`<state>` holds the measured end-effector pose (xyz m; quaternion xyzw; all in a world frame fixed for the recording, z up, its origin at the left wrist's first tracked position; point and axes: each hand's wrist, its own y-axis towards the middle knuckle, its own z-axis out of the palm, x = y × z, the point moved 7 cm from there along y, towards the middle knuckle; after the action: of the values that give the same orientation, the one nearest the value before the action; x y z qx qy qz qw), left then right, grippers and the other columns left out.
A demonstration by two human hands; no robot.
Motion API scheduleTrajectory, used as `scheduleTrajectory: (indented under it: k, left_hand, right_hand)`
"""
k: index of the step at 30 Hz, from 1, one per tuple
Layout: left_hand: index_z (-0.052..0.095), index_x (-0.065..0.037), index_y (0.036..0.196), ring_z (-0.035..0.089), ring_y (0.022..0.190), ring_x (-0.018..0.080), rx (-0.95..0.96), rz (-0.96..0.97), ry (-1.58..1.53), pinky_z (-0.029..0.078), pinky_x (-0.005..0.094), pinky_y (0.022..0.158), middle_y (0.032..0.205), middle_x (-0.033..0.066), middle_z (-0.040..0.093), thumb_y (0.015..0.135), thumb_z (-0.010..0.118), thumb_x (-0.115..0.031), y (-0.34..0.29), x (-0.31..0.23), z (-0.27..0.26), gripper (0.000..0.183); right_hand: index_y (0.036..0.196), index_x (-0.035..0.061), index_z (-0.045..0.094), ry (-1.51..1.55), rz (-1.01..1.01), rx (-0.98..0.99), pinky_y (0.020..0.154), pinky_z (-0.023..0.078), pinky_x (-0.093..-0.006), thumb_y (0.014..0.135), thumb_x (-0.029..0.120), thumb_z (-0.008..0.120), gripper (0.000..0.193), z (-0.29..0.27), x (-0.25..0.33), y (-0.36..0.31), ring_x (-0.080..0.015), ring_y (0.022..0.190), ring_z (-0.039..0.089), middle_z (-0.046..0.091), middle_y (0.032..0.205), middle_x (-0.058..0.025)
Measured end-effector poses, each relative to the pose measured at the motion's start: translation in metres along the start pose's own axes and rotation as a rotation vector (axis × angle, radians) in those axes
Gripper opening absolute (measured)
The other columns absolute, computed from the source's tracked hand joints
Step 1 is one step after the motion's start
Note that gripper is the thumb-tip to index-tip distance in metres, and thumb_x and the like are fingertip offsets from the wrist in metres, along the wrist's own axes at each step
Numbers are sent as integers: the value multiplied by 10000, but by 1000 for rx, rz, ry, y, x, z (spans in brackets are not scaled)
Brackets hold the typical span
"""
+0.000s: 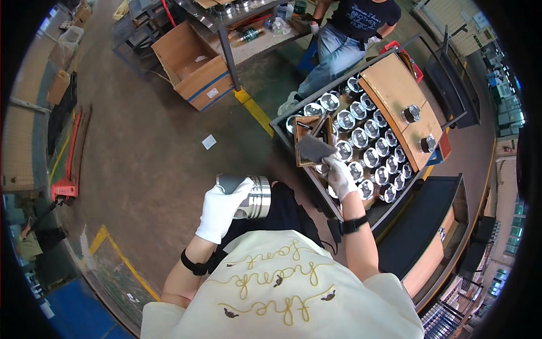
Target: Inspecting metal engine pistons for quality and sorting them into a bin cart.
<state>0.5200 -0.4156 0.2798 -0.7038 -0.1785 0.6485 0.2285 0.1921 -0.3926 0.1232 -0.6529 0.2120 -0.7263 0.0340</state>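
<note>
My left hand [221, 208], in a white glove, is closed around a large silver engine piston [259, 196] in front of my body. The piston lies on its side, its grooved wall showing; the hand covers part of it. My right hand [341, 176], also gloved, pinches a dark grey flat sheet [314, 148], perhaps sandpaper. That sheet is over a small open box [307, 121] with a few slim tools in it, at the near left corner of a metal cart [316, 179]. Rows of shiny pistons [359, 137] stand on the cart beside my right hand.
Cardboard [389, 90] covers the cart's far right side, with two pistons [411, 114] on it. Beyond the cart sits another person [344, 39]. An open carton [192, 65] stands by a workbench [257, 53]. A red pallet jack [66, 183] is far left.
</note>
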Motion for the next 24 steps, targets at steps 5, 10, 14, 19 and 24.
scheduleTrajectory:
  k: [5, 10, 14, 19, 24]
  left_hand:
    - [660, 7, 967, 579, 750, 54, 63, 18, 5, 475, 217, 667, 875, 19, 663, 818, 725, -175, 7, 4, -7, 244]
    - [652, 23, 999, 583, 756, 56, 90, 129, 31, 480, 213, 663, 872, 12, 663, 844, 696, -162, 4, -19, -5, 245]
    - [648, 19, 1024, 597, 764, 66, 124, 121, -83, 486, 220, 667, 921, 29, 662, 846, 692, -147, -1, -23, -3, 248]
    - [644, 2, 985, 587, 748, 54, 32, 244, -63, 502, 222, 648, 882, 21, 661, 827, 719, -189, 4, -19, -3, 259]
    - [650, 0, 979, 569, 698, 26, -72, 22, -162, 466, 189, 537, 831, -1, 645, 832, 716, -210, -2, -28, 5, 264]
  right_hand:
    - [988, 48, 616, 70, -142, -113, 839, 466, -258, 847, -23, 587, 161, 63, 89, -59, -100, 956, 564, 593, 1118, -66]
    - [996, 47, 571, 401, -208, 40, 836, 495, -289, 863, 6, 534, 144, 101, 129, -87, -173, 1006, 575, 584, 1120, -137]
    - [990, 34, 560, 623, -116, 76, 740, 519, -299, 827, 1, 436, 208, 102, 129, -96, -171, 801, 589, 586, 861, -90]
    - [969, 44, 576, 71, 5, 215, 711, 477, -266, 794, 92, 481, 205, 135, 120, -90, -144, 748, 565, 574, 803, -36]
    - [957, 54, 565, -437, -462, -150, 722, 515, -354, 714, 91, 653, 261, 162, 155, -93, -292, 812, 633, 645, 889, -132]
